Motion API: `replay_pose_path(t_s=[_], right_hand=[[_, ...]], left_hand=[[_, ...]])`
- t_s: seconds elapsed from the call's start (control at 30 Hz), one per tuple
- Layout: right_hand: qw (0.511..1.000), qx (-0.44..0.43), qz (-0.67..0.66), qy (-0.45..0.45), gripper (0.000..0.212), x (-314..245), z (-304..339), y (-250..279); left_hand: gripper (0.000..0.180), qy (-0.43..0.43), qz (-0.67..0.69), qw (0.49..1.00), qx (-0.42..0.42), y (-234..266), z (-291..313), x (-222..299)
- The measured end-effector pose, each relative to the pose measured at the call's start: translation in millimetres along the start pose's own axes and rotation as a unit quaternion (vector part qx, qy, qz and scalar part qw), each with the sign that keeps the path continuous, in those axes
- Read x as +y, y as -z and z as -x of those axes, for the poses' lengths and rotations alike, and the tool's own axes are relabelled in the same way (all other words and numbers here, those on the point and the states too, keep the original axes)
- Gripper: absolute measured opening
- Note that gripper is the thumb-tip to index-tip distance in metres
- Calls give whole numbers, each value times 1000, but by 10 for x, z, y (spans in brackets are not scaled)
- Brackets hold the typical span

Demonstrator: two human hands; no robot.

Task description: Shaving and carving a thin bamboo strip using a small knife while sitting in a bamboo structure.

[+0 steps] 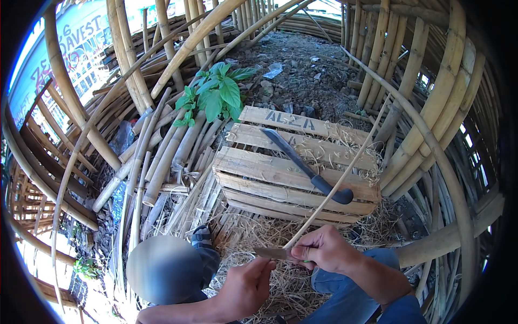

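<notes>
Head view
Left hand: the left hand (249, 286) sits low in the middle, fingers curled together around the near end of a small knife (272, 252), just below its blade.
Right hand: the right hand (324, 249) is just right of the left one, fingers clamped on a thin strip (337, 186) where it meets the knife; thumb and fingers pinch it against the blade.
Strip: pale and slender, it runs from the right hand up and to the right, crossing over the crate (294, 175) and ending near the bamboo poles on the right.
Knife: short, dull blade, lying roughly level between the two hands, touching the strip's lower end.
Crate: wooden slats, just beyond the hands, resting on the ground among shavings (280, 229).
Machete: a machete (307, 164) with a dark handle lies diagonally on top of the crate, apart from both hands.
Surroundings: stacked bamboo (162, 156) to the left, a green plant (216, 97) behind the crate, curved bamboo poles all round.
</notes>
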State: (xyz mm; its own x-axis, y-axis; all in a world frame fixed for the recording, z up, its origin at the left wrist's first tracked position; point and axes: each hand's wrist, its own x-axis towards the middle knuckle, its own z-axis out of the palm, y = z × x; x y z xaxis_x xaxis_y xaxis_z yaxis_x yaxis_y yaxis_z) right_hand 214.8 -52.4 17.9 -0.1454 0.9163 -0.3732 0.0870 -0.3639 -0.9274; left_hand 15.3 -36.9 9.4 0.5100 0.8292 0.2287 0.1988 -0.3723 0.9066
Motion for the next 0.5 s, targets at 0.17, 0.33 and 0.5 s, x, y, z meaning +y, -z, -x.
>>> replay_pose_path(t_s=[0.17, 0.33, 0.5], right_hand=[[997, 41, 65, 5, 13, -87, 50, -18], [990, 65, 121, 10, 12, -33, 43, 31], [985, 99, 138, 34, 9, -66, 88, 43]], left_hand=[[9, 21, 10, 999, -44, 12, 8, -43], [8, 50, -15, 996, -69, 16, 13, -74], [8, 44, -14, 996, -70, 5, -20, -48]])
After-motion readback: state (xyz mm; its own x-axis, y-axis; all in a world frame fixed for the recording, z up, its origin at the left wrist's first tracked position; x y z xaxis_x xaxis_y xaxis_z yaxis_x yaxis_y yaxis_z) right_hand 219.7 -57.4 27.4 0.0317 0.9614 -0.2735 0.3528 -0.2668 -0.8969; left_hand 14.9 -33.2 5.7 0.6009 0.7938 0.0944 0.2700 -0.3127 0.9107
